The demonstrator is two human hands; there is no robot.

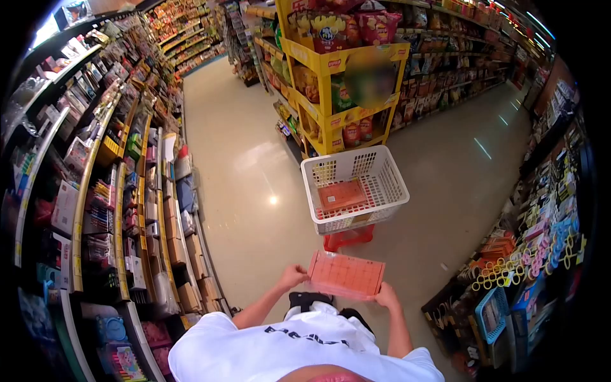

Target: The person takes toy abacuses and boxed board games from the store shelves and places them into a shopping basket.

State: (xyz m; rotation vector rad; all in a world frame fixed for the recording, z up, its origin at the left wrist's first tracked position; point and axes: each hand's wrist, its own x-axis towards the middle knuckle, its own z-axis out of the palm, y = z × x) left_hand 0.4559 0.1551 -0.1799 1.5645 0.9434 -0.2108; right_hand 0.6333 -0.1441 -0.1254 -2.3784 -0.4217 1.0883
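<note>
Between my hands is a flat orange-pink pack (pixel 347 275) in clear plastic wrap, with a grid of lines printed on its face. My left hand (pixel 294 275) is closed at its left edge, where the wrap sticks out. Its lower right corner sits in the closed fingers of my right hand (pixel 386 296). Just ahead stands a white plastic basket (pixel 396 189) with slotted walls, resting on a red stand (pixel 349 238). A similar orange-pink pack (pixel 342 194) with a small white label lies inside the basket.
A yellow snack display rack (pixel 347 54) rises right behind the basket. Shelves of stationery and boxed goods (pixel 95 184) line my left side. On the right, hanging goods (pixel 528 254) and a blue basket (pixel 492 313) stick out. Pale glossy floor (pixel 232 146) runs between the shelves.
</note>
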